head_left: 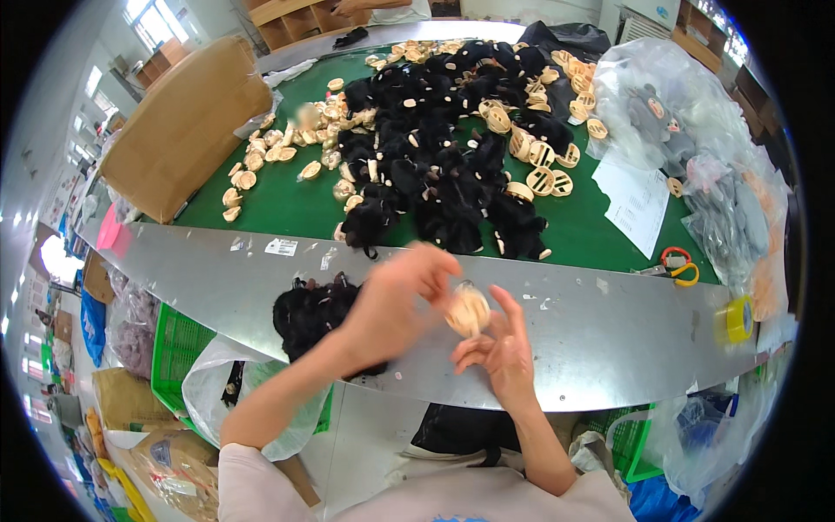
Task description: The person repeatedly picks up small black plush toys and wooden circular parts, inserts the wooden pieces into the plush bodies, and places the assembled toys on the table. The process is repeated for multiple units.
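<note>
Above the metal table edge, my right hand [504,352] holds a small round cream-coloured piece [470,311] with a clear, shiny top between its fingers. My left hand [402,296] is at that piece's left side, smeared by motion; whether its fingers touch the piece does not show clearly. Left of and partly behind my left forearm, several black plush pieces [304,317] lie bunched on the metal surface. Farther off, a large heap of black plush pieces [448,174] covers the middle of the green work surface [287,196].
Cream round shells [248,180] lie scattered left of the heap, slotted cream discs [540,181] to its right. A cardboard box [187,130] stands at left. At right are a paper sheet [635,200], scissors [674,268], yellow tape [738,319] and clear bags of grey plush [661,113].
</note>
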Motion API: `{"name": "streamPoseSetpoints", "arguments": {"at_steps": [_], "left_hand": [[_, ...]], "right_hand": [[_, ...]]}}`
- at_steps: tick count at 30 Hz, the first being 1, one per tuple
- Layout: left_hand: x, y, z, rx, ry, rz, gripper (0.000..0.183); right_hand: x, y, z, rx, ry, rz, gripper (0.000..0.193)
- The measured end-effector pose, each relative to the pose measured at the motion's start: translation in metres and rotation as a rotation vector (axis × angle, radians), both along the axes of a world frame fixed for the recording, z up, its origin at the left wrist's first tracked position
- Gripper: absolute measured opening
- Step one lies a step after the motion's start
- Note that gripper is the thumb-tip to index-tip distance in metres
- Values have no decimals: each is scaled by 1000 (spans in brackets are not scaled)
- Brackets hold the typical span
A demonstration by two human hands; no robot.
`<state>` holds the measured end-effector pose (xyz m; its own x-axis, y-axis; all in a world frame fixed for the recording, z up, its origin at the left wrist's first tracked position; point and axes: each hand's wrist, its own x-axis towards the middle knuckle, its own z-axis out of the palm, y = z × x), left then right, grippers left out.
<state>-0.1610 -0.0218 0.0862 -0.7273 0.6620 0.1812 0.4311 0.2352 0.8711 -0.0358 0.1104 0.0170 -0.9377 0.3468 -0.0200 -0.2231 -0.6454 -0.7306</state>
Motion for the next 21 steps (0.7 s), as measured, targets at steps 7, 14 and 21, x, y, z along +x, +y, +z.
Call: {"name": "streamPoseSetpoints", "arguments": {"at_steps": [7, 14, 21], "left_hand": [[-55, -3, -16, -198, 364, 299, 24], [-157, -62, -72, -694, 417, 601, 33], [-67, -24, 10, -175, 78, 391, 25]], "right_hand": [[34, 48, -22, 254, -209, 13, 26], [46, 37, -31, 281, -138, -36, 19], [59, 60, -30, 1109, -5, -199, 38]]}}
